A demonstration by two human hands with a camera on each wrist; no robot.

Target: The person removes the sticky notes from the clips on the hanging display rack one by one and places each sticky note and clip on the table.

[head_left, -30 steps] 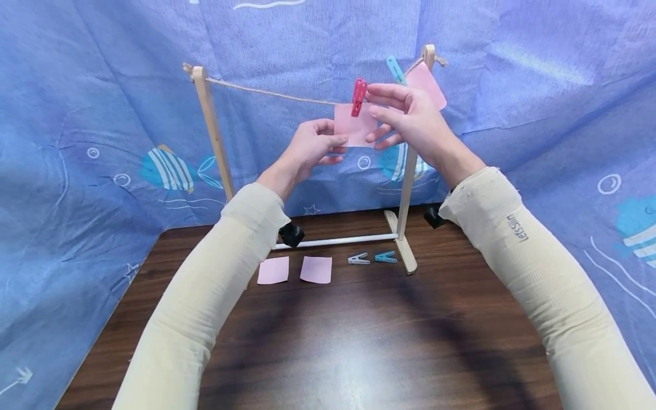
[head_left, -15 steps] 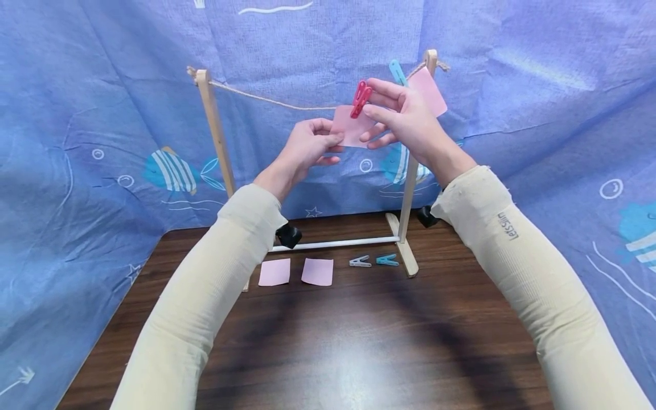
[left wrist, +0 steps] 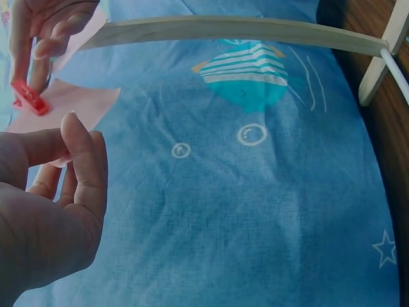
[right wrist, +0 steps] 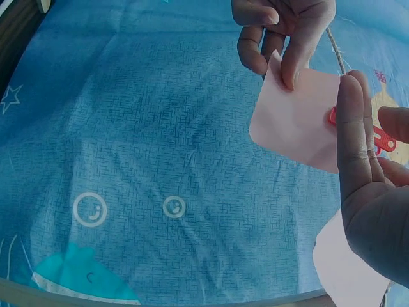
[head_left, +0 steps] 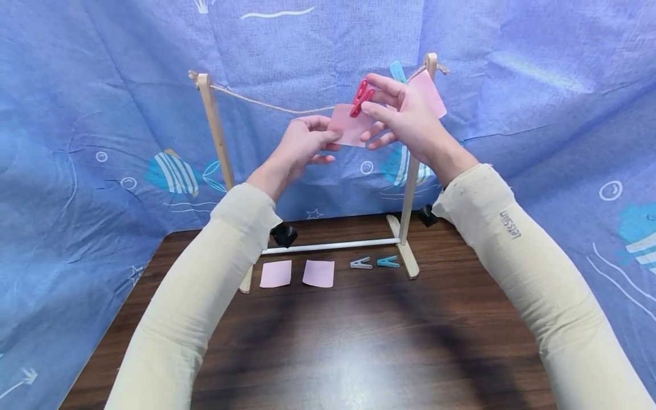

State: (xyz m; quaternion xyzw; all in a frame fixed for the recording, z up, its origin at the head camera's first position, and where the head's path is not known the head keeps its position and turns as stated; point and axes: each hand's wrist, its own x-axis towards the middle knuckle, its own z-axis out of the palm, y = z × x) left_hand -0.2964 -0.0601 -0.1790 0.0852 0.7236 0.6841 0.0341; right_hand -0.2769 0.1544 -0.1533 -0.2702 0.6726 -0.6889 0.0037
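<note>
A square pink paper sheet (head_left: 347,132) is held up at the rope (head_left: 271,106), tilted a little. Its left edge is pinched by my left hand (head_left: 302,141), with the thumb in front, as the right wrist view shows. My right hand (head_left: 407,117) grips a red clothespin (head_left: 361,98) at the sheet's top edge between thumb and fingers; its other fingers reach over the sheet's right side. Just behind that hand, another pink sheet (head_left: 429,95) hangs from the rope's right end under a light blue clothespin (head_left: 397,72), partly covered.
Wooden posts (head_left: 217,134) carry the rope, joined low down by a white bar (head_left: 333,246). On the brown table (head_left: 328,330) lie two pink sheets (head_left: 318,273), a grey clothespin (head_left: 361,263) and a blue clothespin (head_left: 388,262). A blue fish-print cloth (head_left: 318,188) hangs behind.
The red clothespin has tilted to the right and its two handles show more apart. The pink sheet has shifted slightly left and tilted, with both hands still on their holds.
</note>
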